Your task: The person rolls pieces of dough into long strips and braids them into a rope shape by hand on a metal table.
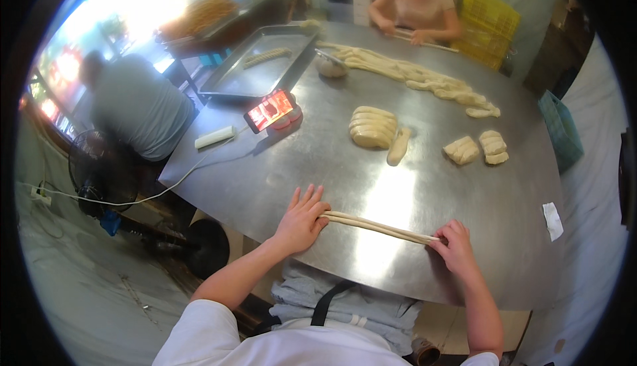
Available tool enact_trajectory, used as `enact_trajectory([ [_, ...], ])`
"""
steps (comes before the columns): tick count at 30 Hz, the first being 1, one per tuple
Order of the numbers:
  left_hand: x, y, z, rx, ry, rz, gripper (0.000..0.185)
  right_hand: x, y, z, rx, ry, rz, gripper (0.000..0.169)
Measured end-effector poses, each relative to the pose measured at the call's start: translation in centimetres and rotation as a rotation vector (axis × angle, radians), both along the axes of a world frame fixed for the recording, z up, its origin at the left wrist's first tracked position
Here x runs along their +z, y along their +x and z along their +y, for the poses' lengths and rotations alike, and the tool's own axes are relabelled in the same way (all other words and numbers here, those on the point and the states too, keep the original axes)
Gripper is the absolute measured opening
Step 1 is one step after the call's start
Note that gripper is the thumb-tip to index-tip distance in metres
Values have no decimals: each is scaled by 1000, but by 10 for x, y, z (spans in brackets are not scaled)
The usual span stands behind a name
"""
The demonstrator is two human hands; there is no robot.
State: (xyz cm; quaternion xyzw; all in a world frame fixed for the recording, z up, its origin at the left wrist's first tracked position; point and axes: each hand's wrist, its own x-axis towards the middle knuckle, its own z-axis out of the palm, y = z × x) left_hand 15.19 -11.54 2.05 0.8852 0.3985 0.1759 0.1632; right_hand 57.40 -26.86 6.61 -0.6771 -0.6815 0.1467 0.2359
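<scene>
A folded length of dough rope (380,227), its strands side by side, stretches between my two hands over the near part of the steel table (318,167). My left hand (303,219) lies at its left end, fingers spread, with the dough's end by the thumb. My right hand (452,244) pinches the other end between thumb and fingers. Beyond them sit a block of sliced dough (373,127) with a loose piece (398,146) leaning beside it, and two smaller dough blocks (461,150) (493,147) further right. Long dough strips (413,75) lie in a heap across the back.
A metal tray (239,85) holding twisted dough stands back left. Near it are a propped phone (270,111), a white power bank-like object (215,137) with a cable, and a wrapped bundle (331,65). A co-worker handles dough opposite; another person sits left, near a fan (92,167).
</scene>
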Motion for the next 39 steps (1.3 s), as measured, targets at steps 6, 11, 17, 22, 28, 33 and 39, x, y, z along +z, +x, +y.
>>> enact_trajectory([
  [6, -12, 22, 25, 175, 0, -14, 30, 37, -9, 43, -436, 228, 359, 21],
  [11, -14, 43, 64, 42, 75, -131, 55, -28, -33, 49, 26, 241, -386, 34],
  [17, 29, -18, -27, -46, 169, 234, 81, -10, 11, -48, 26, -143, 65, 30],
  [22, -3, 49, 52, 216, 94, -116, 87, -16, 14, 58, -307, 14, -8, 27],
  [28, 10, -8, -15, -144, 113, 187, 91, -26, 18, -29, 118, 16, -70, 17],
  [33, 5, 42, 28, 170, 66, 80, 89, 4, 11, 50, -368, -123, 263, 17],
  [39, 25, 9, -1, -217, 105, 181, 86, -21, 2, -9, 72, -6, -71, 18],
])
